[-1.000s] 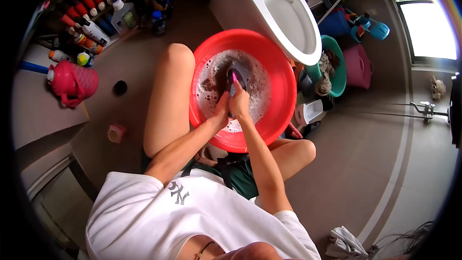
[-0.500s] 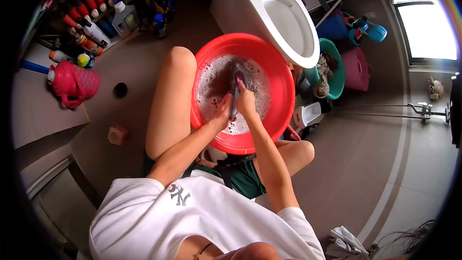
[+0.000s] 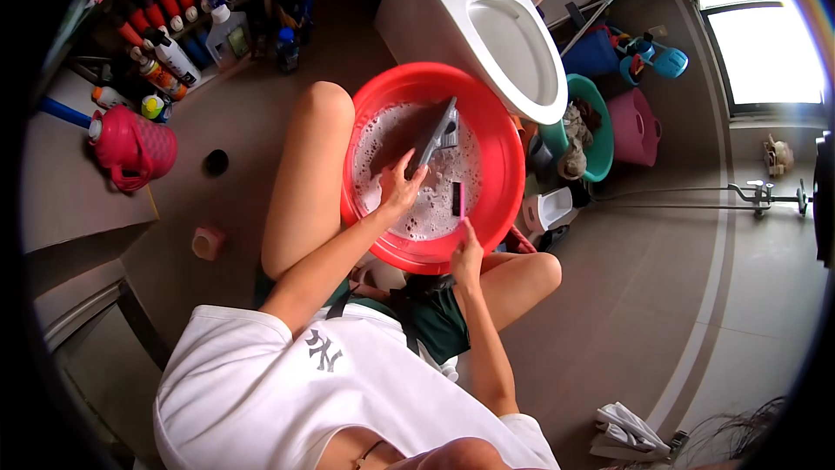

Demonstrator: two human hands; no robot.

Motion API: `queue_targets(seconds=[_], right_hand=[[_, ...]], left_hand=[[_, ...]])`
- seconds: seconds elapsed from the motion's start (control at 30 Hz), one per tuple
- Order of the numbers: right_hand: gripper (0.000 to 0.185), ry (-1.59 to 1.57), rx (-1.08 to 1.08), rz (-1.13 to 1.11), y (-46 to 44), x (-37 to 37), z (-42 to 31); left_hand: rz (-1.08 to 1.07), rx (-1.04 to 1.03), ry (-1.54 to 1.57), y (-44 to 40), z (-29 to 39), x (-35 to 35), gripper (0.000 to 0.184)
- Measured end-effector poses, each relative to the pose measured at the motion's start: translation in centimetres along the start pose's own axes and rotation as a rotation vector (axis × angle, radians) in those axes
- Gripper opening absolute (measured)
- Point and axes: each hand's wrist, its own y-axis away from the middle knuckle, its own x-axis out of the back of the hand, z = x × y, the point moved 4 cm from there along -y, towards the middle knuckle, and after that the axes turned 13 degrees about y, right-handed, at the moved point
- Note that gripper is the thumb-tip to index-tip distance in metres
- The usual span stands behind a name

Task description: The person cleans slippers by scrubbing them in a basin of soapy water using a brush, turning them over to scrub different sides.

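Note:
A large red basin (image 3: 503, 161) with foamy, brownish water stands between the knees. My left hand (image 3: 401, 189) grips the near end of a dark grey sandal-like shoe (image 3: 432, 141), tilted on its edge above the water. At the basin's near right rim, my right hand (image 3: 467, 254) is closed around the pink handle of a brush (image 3: 458, 200). Its dark bristles face left, over the foam, apart from the shoe. What the shoe looks like underneath is partly hidden.
A white toilet (image 3: 517, 57) rises just beyond the basin. Right of it are a green tub (image 3: 600, 144) with cloths, a pink bucket (image 3: 635, 126) and a white stool (image 3: 548, 208). A pink jug (image 3: 135, 146) and bottles (image 3: 174, 57) stand at left.
My right hand has pulled the brush away from the shoe, back toward the near right rim. The shoe has been raised and turned on its edge in my left hand.

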Motion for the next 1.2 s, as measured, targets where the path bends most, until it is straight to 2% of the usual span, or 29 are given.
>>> queue_targets(seconds=[0.03,0.13,0.23,0.27,0.3,0.33,0.37,0.4,0.47,0.5,0.53,0.6,0.63,0.67,0.77,0.8,0.83,0.87,0.97,1.07,1.1,1.13,1.17,1.2], right_hand=[[0.066,0.021,0.049,0.103,-1.5,-0.9,1.8],[0.070,0.216,0.065,0.073,-5.4,-2.9,3.8],[0.078,0.436,-0.042,-0.149,-7.4,-4.2,2.4],[0.088,0.415,-0.042,-0.245,-8.4,-4.9,2.5],[0.090,0.383,0.004,-0.201,-9.3,-5.6,2.5],[0.092,0.350,0.046,-0.157,-10.0,-6.4,2.5],[0.095,0.318,0.085,-0.112,-10.8,-6.9,2.8],[0.096,0.305,0.012,-0.207,-12.1,-7.2,3.1],[0.093,0.288,0.071,0.034,-14.7,-8.7,4.7],[0.092,0.277,0.102,0.155,-15.4,-8.3,4.0],[0.090,0.256,-0.022,0.030,-16.0,-8.1,4.4],[0.085,0.251,-0.124,0.032,-16.1,-6.9,3.7],[0.083,0.249,-0.177,0.034,-16.1,-6.7,3.4],[0.072,0.247,-0.146,0.161,-15.3,-7.0,2.8],[0.059,-0.275,0.181,0.241,-14.0,-9.9,2.9],[0.050,-0.421,-0.047,0.005,-13.5,-10.7,3.1],[0.046,-0.531,-0.133,-0.105,-11.8,-8.5,0.5],[0.045,-0.605,-0.181,-0.111,-10.2,-6.2,-1.6],[0.045,-0.506,0.139,0.059,-6.4,-3.4,-4.6],[0.045,-0.255,0.412,0.017,-3.2,-2.2,-7.1],[0.046,-0.160,0.421,-0.059,-2.5,-1.7,-8.3],[0.046,0.003,0.353,-0.092,-2.6,-1.1,-9.3],[0.045,0.030,0.364,-0.080,-3.4,-1.0,-9.6],[0.045,0.056,0.376,-0.070,-4.6,-0.9,-9.9]], left_hand=[[0.073,-0.109,-0.218,-0.5,-0.6,0.1,0.060],[0.096,-0.055,-0.201,-0.1,-1.0,0.6,0.065],[0.030,-0.012,-0.171,-0.8,-1.8,0.9,0.072],[0.010,-0.007,-0.125,-1.2,-2.5,0.8,0.074],[-0.010,-0.003,-0.080,-1.7,-3.0,0.8,0.075],[-0.039,0.099,0.004,-1.6,-2.5,1.1,0.087],[-0.010,0.163,0.047,-1.2,-1.9,1.5,0.091],[0.017,0.225,0.090,-0.5,-1.1,1.7,0.095],[0.063,0.404,0.174,0.2,0.7,2.0,0.105],[0.057,0.410,0.184,0.1,0.5,1.9,0.106],[0.052,0.414,0.196,0.3,0.2,1.7,0.107],[0.045,0.423,0.233,0.3,-0.2,1.5,0.109],[0.040,0.422,0.293,0.3,-0.1,1.3,0.107],[0.033,0.421,0.354,0.3,0.0,1.1,0.105],[0.104,0.364,0.418,-0.6,-2.2,1.0,0.095],[0.140,0.336,0.423,-1.0,-3.0,1.0,0.092],[0.201,0.364,0.403,-0.9,-2.6,1.4,0.084],[0.200,0.373,0.427,-0.9,-2.1,1.6,0.083],[0.198,0.364,0.459,-0.9,-1.3,1.8,0.080],[0.172,0.322,0.497,-1.4,-2.7,1.7,0.080],[0.166,0.371,0.599,-0.8,-1.8,1.6,0.080],[0.185,0.381,0.564,-1.0,-2.4,1.5,0.080],[0.207,0.389,0.529,-1.3,-2.9,1.6,0.081],[0.190,0.407,0.647,-1.3,-3.3,1.6,0.081]])
